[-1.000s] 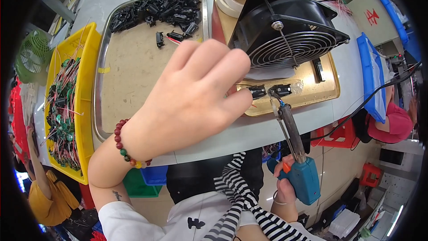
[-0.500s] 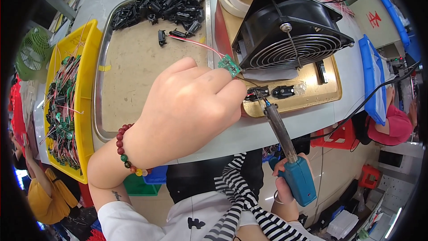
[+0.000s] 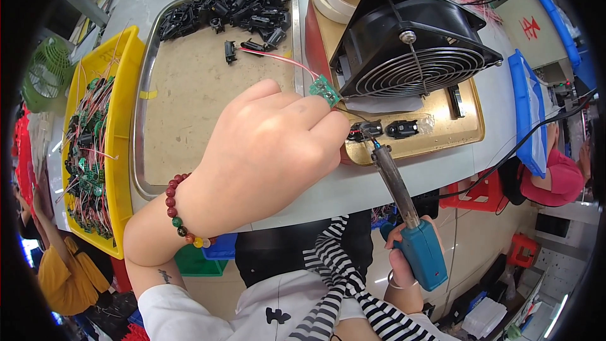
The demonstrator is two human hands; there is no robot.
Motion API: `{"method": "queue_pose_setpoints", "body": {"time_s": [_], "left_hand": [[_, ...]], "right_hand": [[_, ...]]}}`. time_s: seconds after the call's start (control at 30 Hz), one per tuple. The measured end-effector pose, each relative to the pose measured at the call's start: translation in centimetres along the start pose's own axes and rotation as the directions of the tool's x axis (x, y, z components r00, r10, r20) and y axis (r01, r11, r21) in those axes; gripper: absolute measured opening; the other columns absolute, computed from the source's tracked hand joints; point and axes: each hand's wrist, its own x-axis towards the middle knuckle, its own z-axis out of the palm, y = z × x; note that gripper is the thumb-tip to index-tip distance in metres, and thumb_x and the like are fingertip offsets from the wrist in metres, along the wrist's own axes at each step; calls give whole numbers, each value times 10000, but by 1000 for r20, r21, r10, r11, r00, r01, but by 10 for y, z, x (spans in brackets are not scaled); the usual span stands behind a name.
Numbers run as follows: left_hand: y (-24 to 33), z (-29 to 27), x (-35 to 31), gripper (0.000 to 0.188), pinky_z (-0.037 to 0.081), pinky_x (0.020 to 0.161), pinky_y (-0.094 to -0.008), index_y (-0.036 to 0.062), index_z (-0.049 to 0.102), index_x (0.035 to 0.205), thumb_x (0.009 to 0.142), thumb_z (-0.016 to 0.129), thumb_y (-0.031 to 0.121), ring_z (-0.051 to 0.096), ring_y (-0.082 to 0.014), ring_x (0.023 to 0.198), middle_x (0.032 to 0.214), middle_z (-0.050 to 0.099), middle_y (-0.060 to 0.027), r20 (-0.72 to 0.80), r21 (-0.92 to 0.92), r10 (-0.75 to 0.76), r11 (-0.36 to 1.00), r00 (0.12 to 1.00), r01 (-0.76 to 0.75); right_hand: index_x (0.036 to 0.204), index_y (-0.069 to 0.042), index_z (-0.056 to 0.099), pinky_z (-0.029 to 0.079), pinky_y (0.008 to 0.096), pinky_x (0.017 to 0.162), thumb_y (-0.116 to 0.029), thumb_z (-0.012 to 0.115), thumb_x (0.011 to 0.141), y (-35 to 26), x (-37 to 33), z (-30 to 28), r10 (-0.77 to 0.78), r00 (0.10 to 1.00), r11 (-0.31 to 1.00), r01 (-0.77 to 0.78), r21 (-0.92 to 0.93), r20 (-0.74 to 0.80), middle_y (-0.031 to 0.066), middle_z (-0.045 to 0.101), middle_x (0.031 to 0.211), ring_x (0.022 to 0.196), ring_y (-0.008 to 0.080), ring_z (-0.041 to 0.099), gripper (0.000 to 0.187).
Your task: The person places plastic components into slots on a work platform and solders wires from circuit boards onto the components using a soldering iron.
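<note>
Heating a joint seems the step in hand: right hand [image 3: 401, 269] fingers wrap the soldering iron [image 3: 408, 210], its tip at the black holder [image 3: 374, 129] by the near-left corner of the gold tray [image 3: 451, 131]; left hand [image 3: 271, 145] curls, hidden fingertips' pinch impossible to tell; next likely calls for steadiness.

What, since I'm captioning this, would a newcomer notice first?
Probably the large black square fan with its round wire grille, at upper right. Below it, the right hand grips a teal-handled soldering iron, its tip at a small black plastic housing. At left stands a yellow plastic bin of wired green circuit boards.
</note>
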Motion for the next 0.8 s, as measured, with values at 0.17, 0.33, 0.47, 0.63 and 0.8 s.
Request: {"method": "queue_pose_setpoints", "body": {"time_s": [0.17, 0.33, 0.47, 0.63, 0.8], "left_hand": [[-2, 1, -1, 108, 357, 528, -297, 65, 571, 701, 655, 668, 49, 512, -179, 541, 593, 491, -24, 8, 5, 4, 1000, 1000, -4], [-2, 1, -1, 114, 362, 534, -301, 63, 566, 700, 653, 670, 52, 518, -183, 550, 597, 494, -29, 3, 4, 11, 1000, 1000, -11], [-2, 1, -1, 116, 366, 536, -300, 62, 563, 697, 652, 670, 52, 520, -185, 551, 597, 495, -32, 16, 19, 11, 1000, 1000, -11], [-2, 3, -2, 119, 369, 538, -300, 61, 565, 699, 649, 672, 50, 520, -187, 552, 601, 499, -32, -9, 6, 21, 1000, 1000, -21], [-2, 2, -1, 122, 370, 539, -299, 62, 568, 704, 647, 675, 52, 515, -189, 548, 607, 505, -29, -5, -9, 23, 1000, 1000, -23]], "right_hand": [[790, -18, 582, 428, 273, 537, -96, 644, 618, -5, 3, 6, 32, 999, 999, -32, 15, -38, 49, 595, 638, 571, 190, 540, 199], [768, -25, 581, 427, 276, 528, -68, 629, 596, -6, 0, 8, 79, 995, 996, -76, 53, -67, 47, 588, 631, 569, 197, 540, 184], [757, -24, 581, 424, 279, 522, -51, 628, 581, 1, -5, 1, 73, 997, 997, -72, 27, -28, 47, 582, 630, 575, 201, 537, 184], [766, -19, 580, 426, 275, 526, -46, 639, 578, -5, 2, 6, 20, 1000, 1000, -20, -5, -19, 57, 585, 639, 583, 203, 543, 199], [847, 3, 592, 450, 284, 563, -119, 638, 615, -5, 2, 4, -1, 999, 998, 4, 62, -42, 95, 601, 702, 603, 209, 563, 266]]}}
